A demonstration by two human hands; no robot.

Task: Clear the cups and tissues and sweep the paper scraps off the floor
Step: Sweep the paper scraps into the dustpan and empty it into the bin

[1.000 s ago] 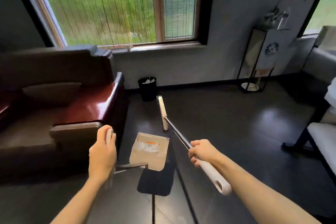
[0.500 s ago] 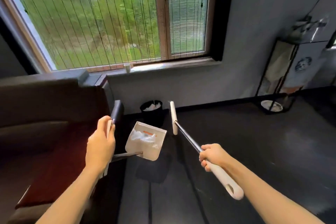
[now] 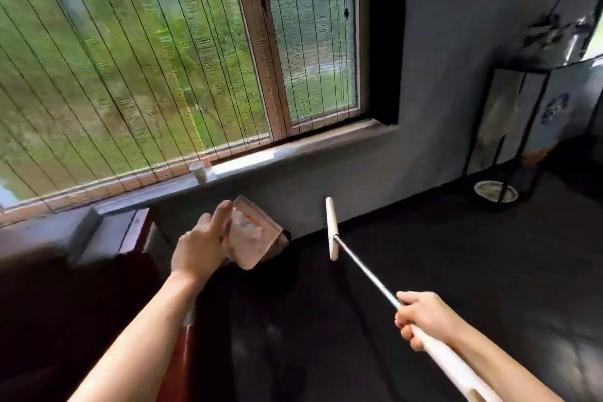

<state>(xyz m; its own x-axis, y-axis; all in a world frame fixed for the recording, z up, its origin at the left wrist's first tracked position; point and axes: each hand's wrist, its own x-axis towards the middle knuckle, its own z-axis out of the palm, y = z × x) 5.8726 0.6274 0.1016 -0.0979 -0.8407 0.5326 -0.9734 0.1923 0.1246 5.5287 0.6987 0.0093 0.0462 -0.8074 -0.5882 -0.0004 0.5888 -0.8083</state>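
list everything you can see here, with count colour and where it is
dustpan: 1, beige, raised below the window
scraps: a few, white, in the dustpan
broom: 1, white head and grip, metal pole, centre
cup: 1, pale, on the windowsill
window: 1, wood frame, thin blinds, greenery outside
sofa: 1, dark brown, lower left
stand: 1, black frame, right, by the wall
dish: 1, pale, round, on the floor under the stand
floor: dark
left hand: 1, holds the dustpan
right hand: 1, grips the broom where pole meets grip
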